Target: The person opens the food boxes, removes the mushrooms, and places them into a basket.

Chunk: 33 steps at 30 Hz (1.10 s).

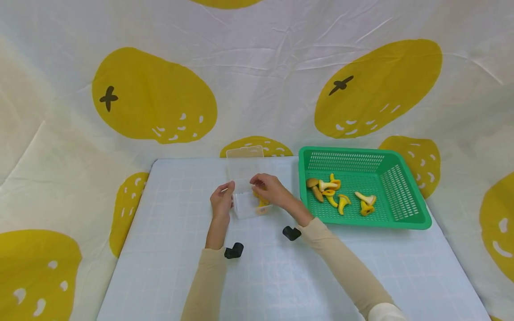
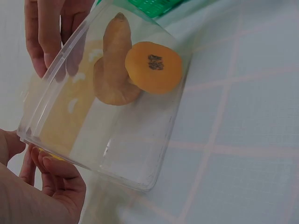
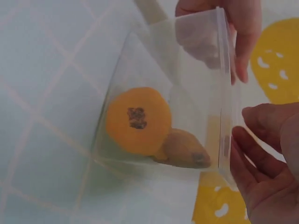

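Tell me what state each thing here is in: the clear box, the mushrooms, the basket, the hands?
Clear container: open, tilted on the table, gripped at its rim by both hands.
Lid: off, behind the container.
Orange-capped mushroom: lying inside the container.
Green basket: upright on the table, holding several loose mushrooms.
Left hand: holds the container's edge.
Right hand: pinches the opposite edge.

Between your hands you have a clear box [image 1: 249,196] of thin, glossy, see-through plastic, smooth-walled. The toy mushroom [image 2: 135,65] inside looks like matt, smooth moulded plastic. To your right, the green basket [image 1: 401,196] is shiny perforated plastic. The table cover [image 1: 168,249] looks smooth and matt; the far backdrop [image 1: 261,67] is creased, matt cloth.
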Each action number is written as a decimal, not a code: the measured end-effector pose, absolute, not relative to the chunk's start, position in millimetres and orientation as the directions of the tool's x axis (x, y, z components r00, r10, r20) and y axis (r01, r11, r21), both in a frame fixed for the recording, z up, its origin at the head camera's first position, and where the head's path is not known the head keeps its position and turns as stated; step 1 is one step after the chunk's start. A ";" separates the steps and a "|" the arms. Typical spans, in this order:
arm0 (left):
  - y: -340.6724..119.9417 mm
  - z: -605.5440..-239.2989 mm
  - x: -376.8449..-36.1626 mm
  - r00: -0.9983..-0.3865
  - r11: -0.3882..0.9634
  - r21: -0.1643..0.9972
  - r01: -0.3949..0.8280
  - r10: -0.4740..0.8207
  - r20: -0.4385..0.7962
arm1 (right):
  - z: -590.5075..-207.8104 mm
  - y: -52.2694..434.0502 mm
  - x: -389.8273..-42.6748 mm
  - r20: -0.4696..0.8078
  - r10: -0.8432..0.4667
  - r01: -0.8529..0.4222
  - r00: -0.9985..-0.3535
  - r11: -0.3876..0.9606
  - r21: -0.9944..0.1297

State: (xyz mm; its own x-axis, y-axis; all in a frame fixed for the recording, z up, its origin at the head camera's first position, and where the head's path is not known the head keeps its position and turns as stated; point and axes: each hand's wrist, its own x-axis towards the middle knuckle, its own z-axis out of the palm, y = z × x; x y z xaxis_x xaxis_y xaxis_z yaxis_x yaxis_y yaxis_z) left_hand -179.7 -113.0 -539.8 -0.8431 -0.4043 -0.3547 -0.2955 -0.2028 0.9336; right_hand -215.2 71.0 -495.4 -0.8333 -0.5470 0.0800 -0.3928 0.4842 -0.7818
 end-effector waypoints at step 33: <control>-112.1 -541.2 -179.0 -0.845 -0.236 0.936 -0.261 -0.413 -0.340 | -490.4 24.0 -192.3 -0.046 -0.524 -0.522 -0.850 0.828 0.205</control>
State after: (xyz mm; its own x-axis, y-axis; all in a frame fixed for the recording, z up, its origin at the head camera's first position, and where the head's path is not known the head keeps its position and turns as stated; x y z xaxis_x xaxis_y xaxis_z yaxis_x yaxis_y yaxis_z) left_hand -179.0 -112.1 -541.2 -0.8448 -0.4135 -0.3396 -0.2607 -0.2363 0.9361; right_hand -192.3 24.0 -490.4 -0.8502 -0.5245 -0.0457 -0.5218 0.8280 0.2052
